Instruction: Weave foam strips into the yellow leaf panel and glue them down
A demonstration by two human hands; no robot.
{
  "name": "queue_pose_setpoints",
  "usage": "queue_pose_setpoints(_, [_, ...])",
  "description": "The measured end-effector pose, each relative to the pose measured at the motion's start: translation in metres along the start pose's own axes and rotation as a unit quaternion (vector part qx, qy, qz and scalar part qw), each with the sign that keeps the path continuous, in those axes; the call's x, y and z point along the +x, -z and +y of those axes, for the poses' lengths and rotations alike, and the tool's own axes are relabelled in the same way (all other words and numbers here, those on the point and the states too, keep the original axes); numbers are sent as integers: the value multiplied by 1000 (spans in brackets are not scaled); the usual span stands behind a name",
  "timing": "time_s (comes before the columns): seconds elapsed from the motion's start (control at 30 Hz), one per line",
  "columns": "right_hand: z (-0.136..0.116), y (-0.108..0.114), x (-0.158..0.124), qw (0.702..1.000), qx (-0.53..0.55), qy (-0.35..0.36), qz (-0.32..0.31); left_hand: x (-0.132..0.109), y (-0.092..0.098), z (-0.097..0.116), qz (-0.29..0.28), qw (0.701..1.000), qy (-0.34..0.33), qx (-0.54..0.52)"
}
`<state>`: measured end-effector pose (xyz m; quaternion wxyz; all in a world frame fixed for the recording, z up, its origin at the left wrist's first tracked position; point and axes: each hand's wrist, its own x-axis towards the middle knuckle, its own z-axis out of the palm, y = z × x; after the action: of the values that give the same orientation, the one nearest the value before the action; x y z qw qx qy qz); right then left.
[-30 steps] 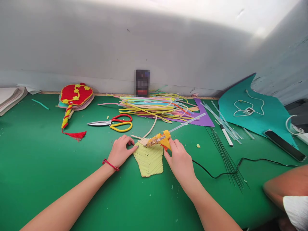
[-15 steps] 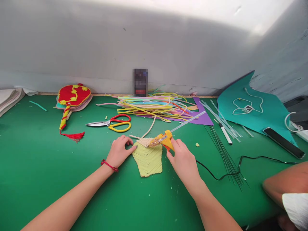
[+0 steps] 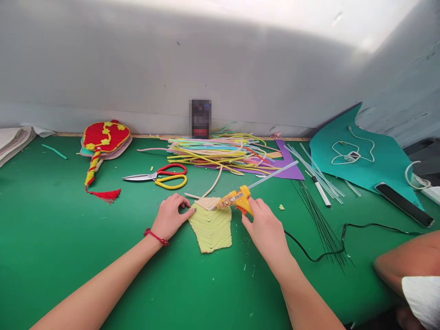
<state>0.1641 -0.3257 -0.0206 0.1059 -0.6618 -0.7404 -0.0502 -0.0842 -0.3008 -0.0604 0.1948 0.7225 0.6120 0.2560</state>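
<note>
A pale yellow-green craft piece (image 3: 211, 231), covered in slanting pipe-cleaner rows, lies flat on the table. Cream rows (image 3: 209, 203) form a V along its top. My left hand (image 3: 172, 214) holds its upper left edge between thumb and bent fingers. In my right hand (image 3: 265, 225) is a yellow hot glue gun (image 3: 242, 198), gripped by the handle. The gun's nozzle points left, over the piece's upper right part; whether it touches is hard to make out. A clear glue stick (image 3: 275, 175) juts from its back. One loose cream pipe cleaner (image 3: 215, 181) curves up from the top edge.
Red-and-yellow scissors (image 3: 165, 176) lie behind my left hand. A pile of coloured pipe cleaners (image 3: 213, 153) sits at the back on purple sheet (image 3: 292, 170). Green wires (image 3: 321, 224) and the gun's black cord (image 3: 309, 256) are right. Another person's arm (image 3: 402, 256) rests at the far right.
My right hand has moved the glue gun slightly right, so its nozzle sits further right over the piece. The left hand and the piece have stayed in place.
</note>
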Motion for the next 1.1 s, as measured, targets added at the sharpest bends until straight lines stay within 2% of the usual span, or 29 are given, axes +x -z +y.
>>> queue_pose_setpoints(0.3, [1,5,3,999,1,-28,-46,0,1,2,-5,1000,6,8])
queue_pose_setpoints(0.8, [13,0,8,998,6,-54,-28,0,0,1,-5,1000,6,1])
queue_pose_setpoints(1.1, [11,3,7,998,17,-51,-44,0,0,1,-9,1000,11,0])
